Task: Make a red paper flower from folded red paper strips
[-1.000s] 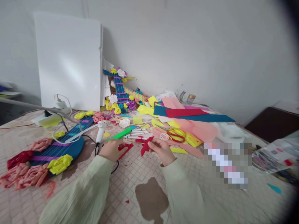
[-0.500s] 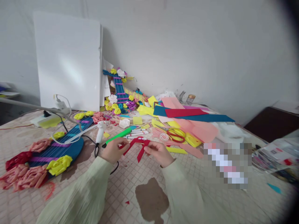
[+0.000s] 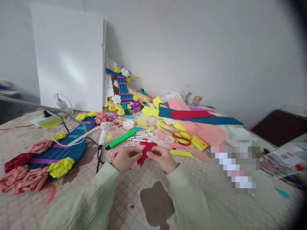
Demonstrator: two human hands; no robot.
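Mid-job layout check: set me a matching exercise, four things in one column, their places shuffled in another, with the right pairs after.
Things
1. downward-pointing red strip
2. scissors
3. long green tool
4. large white board

Places
A. lying just left of the thin pens
B. standing upright before the wall
C. lying right of the thin pens
D. between left hand and right hand

Pairs: 1-D, 2-C, 3-A, 4-B

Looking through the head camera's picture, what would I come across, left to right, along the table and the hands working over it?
Dark red flower → large near yellow flower → white corded tool → left hand → red strip between the fingertips → right hand → teal scrap.
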